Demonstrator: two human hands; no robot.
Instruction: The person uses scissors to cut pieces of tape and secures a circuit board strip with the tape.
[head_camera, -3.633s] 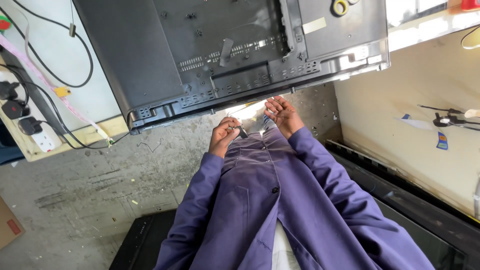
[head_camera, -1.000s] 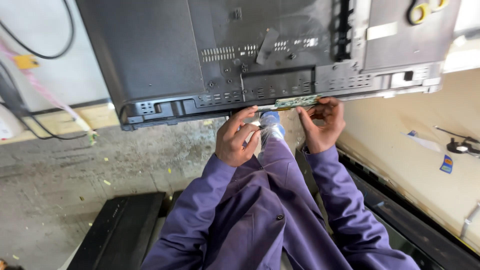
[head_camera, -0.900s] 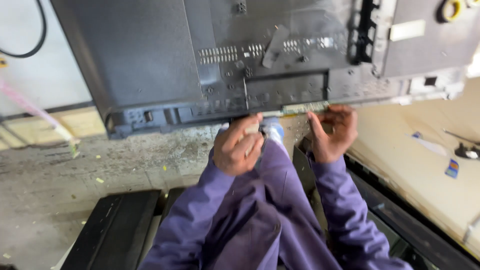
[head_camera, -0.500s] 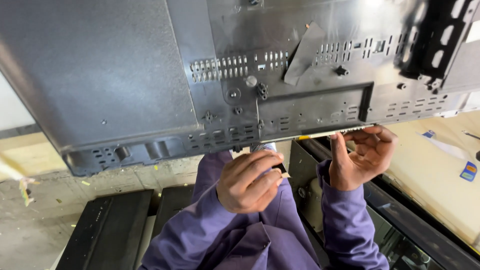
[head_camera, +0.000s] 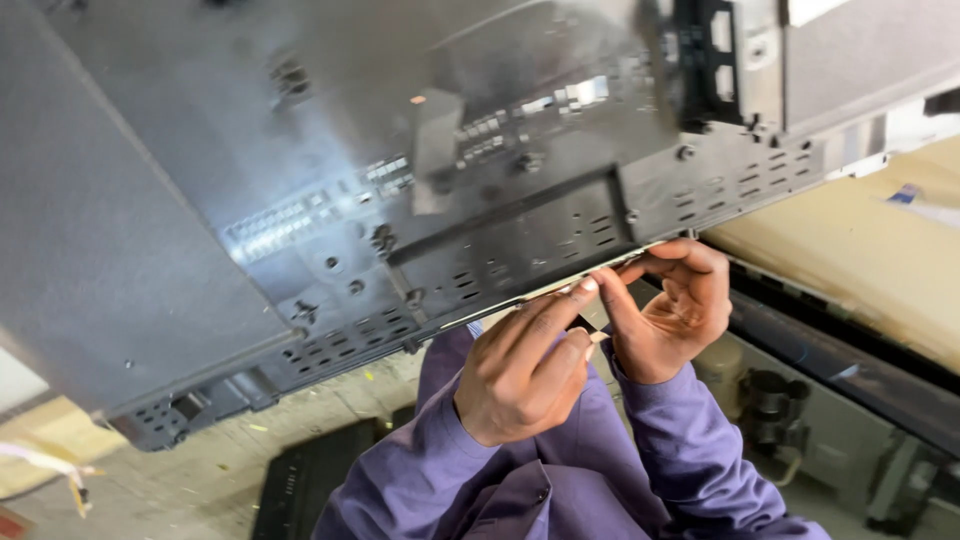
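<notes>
A large flat television (head_camera: 300, 200) lies face down, its dark grey metal back filling the upper view. A thin pale strip (head_camera: 520, 299) runs along its near lower edge. My left hand (head_camera: 520, 375) reaches up to that edge, thumb and fingers pinched on the strip. My right hand (head_camera: 665, 310) is just to the right, fingers curled over the same edge and closed on the strip's end. The two hands almost touch. Both arms wear purple sleeves (head_camera: 450, 480).
A black panel (head_camera: 300, 480) lies on the concrete floor (head_camera: 200, 470) below the television. At right stand a beige surface (head_camera: 850, 220) and a dark-framed glass sheet (head_camera: 850, 400). A wooden edge (head_camera: 45, 440) shows at the far left.
The view has drawn much closer to the television's back. My hands rose from my lap to the lower edge and moved together on the strip.
</notes>
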